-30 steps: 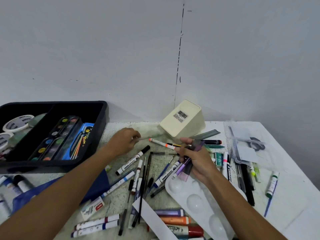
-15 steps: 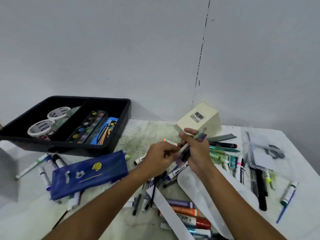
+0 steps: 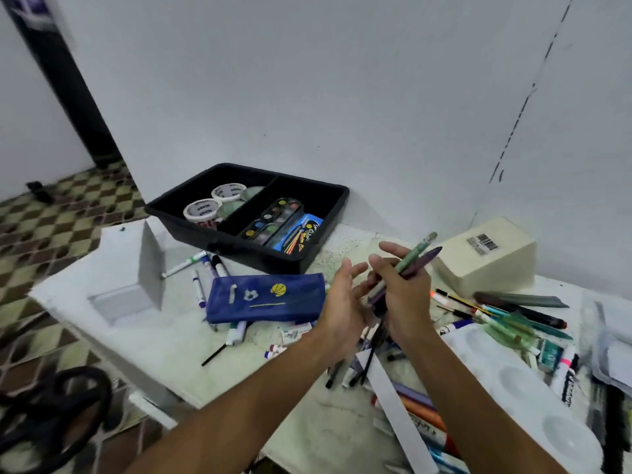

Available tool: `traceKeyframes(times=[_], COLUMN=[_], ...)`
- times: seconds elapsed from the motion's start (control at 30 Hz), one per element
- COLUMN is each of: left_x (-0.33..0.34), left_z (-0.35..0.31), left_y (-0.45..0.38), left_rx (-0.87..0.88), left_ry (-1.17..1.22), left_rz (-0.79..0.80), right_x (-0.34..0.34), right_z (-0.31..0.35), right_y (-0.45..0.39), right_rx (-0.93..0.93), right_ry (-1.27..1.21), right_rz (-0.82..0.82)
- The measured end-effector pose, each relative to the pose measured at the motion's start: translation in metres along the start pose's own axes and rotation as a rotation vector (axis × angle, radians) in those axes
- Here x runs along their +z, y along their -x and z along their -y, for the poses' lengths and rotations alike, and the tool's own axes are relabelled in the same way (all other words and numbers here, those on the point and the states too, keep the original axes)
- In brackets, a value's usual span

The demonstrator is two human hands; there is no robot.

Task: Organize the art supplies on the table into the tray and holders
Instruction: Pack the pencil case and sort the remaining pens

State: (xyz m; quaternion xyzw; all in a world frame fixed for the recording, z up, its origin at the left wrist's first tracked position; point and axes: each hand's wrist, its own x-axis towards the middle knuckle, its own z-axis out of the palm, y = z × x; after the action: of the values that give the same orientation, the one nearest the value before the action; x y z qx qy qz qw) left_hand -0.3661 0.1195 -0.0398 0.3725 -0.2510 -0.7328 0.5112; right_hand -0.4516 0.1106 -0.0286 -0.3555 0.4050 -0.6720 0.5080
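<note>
Head view blurs the worktop (image 3: 219, 347) clutter, and both forearms hide many of the markers (image 3: 205, 278) lying beneath them. Behind stand the black tray (image 3: 328, 213) holding paint tubs, a blue pouch (image 3: 266, 302) and a tipped cream holder (image 3: 485, 268). Compared with a moment ago, the left hand (image 3: 342, 302) has let go and spread open, while the right hand (image 3: 403, 295) grips the pens (image 3: 410, 265) raised above the worktop.
</note>
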Motion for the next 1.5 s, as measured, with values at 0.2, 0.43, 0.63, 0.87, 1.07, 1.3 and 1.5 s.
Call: traceKeyframes(times=[0.2, 0.43, 0.63, 0.87, 1.07, 1.3, 1.5], left_x=[-0.073, -0.229, -0.255, -0.243, -0.225, -0.204, -0.194], left_z=[-0.04, -0.1, -0.102, -0.114, -0.136, -0.159, -0.168], left_y=[0.021, 0.027, 0.018, 0.012, 0.004, -0.003, 0.002], left_rx=[0.322, 0.695, 0.726, 0.931, 0.882, 0.697, 0.572], left_ry=[-0.572, -1.773, -1.818, -1.893, -1.755, -1.71, -1.616], left_rz=[-0.098, -0.114, -0.045, 0.026, 0.025, 0.067, 0.117], right_x=[0.027, 0.055, 0.082, 0.097, 0.124, 0.144, 0.132], right_z=[-0.027, -0.055, -0.07, -0.07, -0.044, -0.046, -0.069], right_y=[-0.004, -0.007, 0.005, 0.002, 0.0, -0.006, -0.018], right_rx=[-0.006, -0.219, -0.328, -0.36, -0.399, -0.44, -0.657], right_ry=[0.207, 0.633, 0.678, 0.662, 0.449, 0.446, 0.963], right_rz=[0.213, 0.45, 0.526, 0.449, 0.42, 0.55, 0.886])
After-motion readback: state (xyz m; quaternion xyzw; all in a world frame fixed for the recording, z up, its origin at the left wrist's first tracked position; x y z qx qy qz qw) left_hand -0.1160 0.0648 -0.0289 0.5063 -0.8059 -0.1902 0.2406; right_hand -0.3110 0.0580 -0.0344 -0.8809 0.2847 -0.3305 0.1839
